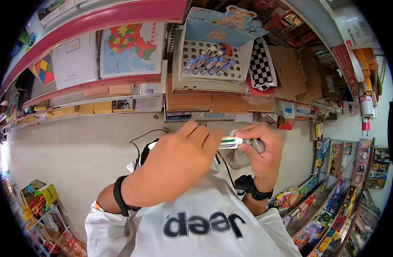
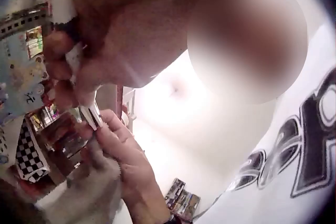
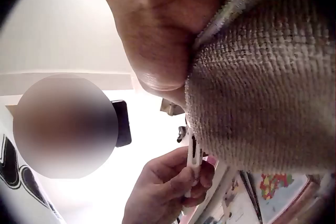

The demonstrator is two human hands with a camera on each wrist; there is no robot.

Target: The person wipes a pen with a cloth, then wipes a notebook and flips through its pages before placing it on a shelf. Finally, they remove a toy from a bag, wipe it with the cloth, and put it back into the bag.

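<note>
A white multicolour pen lies across the front of the chest, with a green strip visible on its barrel. My left hand grips its body with curled fingers, covering much of it. At the pen's other end, my right hand pinches between thumb and forefinger, and a grey cloth is held in that same hand. The cloth hides most of the right fingers in the right wrist view.
Ahead, a shelf bears a display box of several pens, a map and a checkered sheet. Below is a pale floor with a black cable. Stocked racks stand at the right, more goods at the lower left.
</note>
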